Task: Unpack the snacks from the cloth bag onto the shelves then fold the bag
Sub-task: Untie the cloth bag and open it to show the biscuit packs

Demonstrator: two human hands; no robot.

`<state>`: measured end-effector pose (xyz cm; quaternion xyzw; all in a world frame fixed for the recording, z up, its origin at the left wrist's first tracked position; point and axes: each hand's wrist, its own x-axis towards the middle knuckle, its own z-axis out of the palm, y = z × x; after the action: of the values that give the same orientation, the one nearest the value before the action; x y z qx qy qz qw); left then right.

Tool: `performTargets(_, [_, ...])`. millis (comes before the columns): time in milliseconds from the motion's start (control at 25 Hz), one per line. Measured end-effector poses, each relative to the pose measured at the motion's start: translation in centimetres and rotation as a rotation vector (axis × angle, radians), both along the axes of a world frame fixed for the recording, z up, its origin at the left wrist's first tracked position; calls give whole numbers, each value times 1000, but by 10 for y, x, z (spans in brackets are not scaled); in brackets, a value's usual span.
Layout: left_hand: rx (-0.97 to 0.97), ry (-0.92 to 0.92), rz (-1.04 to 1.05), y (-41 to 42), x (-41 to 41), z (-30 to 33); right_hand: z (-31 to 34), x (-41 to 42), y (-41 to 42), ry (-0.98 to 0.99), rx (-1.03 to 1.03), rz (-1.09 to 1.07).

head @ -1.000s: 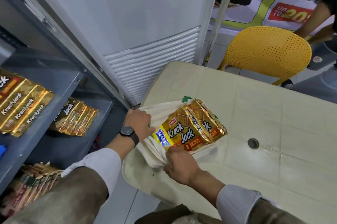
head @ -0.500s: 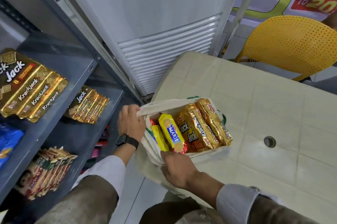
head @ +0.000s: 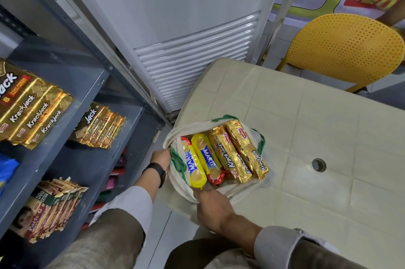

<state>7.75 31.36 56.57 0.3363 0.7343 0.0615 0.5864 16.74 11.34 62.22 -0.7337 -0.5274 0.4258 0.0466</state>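
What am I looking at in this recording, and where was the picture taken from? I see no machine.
There is no machine. A person wears a camera on the head, so the view looks down on their own two hands. A cream cloth bag lies on a beige table, its mouth pulled open. The left hand holds the bag's left edge; the right hand has its grip on the near edge. Inside lie two yellow Marie biscuit packs and gold KrackJack packs. On the left stand grey shelves that already carry similar packs. A yellow chair stands behind the table.
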Motion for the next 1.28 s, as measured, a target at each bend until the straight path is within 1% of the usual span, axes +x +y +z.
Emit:
performTargets(80, [6, -41, -13, -4, 14, -2, -4, 6, -6, -71, 32, -38])
performTargets(160, [21, -90, -75, -8, 31, -4, -9, 13, -14, -157, 70, -66])
performTargets(240, [67, -92, -163, -8, 45, -4, -16, 23, -23, -252, 76, -3])
performTargets(320, [162, 5, -303, 1, 49, -5, -24, 29, -29, -308, 36, 130])
performTargets(400, [254, 203, -496, 13, 49, -8, -33, 30, -30, -341, -2, 245])
performTargets(480, [306, 366, -645, 17, 50, -14, -40, 28, -25, -358, -61, 303])
performTargets(560, [325, 459, -723, 10, 55, -20, -48, 27, -22, -358, -153, 323])
performTargets(680, [363, 551, -821, -1, 55, -26, -55, 31, -28, -350, -292, 390])
performTargets(760, [347, 590, -811, -3, 49, -25, -55, 36, -32, -311, -335, 402])
performTargets(800, [302, 577, -772, -2, 47, -25, -53, 40, -32, -272, -337, 377])
performTargets(840, [223, 501, -724, -1, 44, -22, -48, 44, -33, -213, -321, 324])
performTargets(880, [132, 370, -674, 0, 41, -16, -41, 48, -34, -143, -270, 250])
performTargets(920, [61, 254, -633, 0, 39, -7, -33, 53, -38, -73, -175, 161])
performTargets(960, [40, 200, -637, 0, 36, 4, -26, 58, -42, -13, -61, 63])
performTargets(1000, [103, 214, -683, 1, 35, 14, -18, 62, -48, 33, 30, -52])
performTargets(1040, [239, 281, -726, 0, 35, 24, -11, 64, -57, 70, 99, -214])
performTargets(1080, [420, 341, -740, -5, 39, 37, -5, 66, -66, 117, 146, -441])
performTargets(1120, [579, 321, -733, -13, 48, 51, -1, 68, -72, 219, 171, -737])
performTargets(1160, [678, 213, -722, -21, 62, 61, 1, 71, -73, 363, 175, -1039])
performTargets(1200, [703, 72, -731, -27, 79, 69, 4, 75, -73, 541, 163, -1289])
performTargets(1240, [664, -56, -762, -33, 98, 74, 7, 79, -69, 731, 161, -1456])
performTargets(1280, [596, -154, -807, -39, 116, 77, 10, 84, -65, 866, 166, -1551])
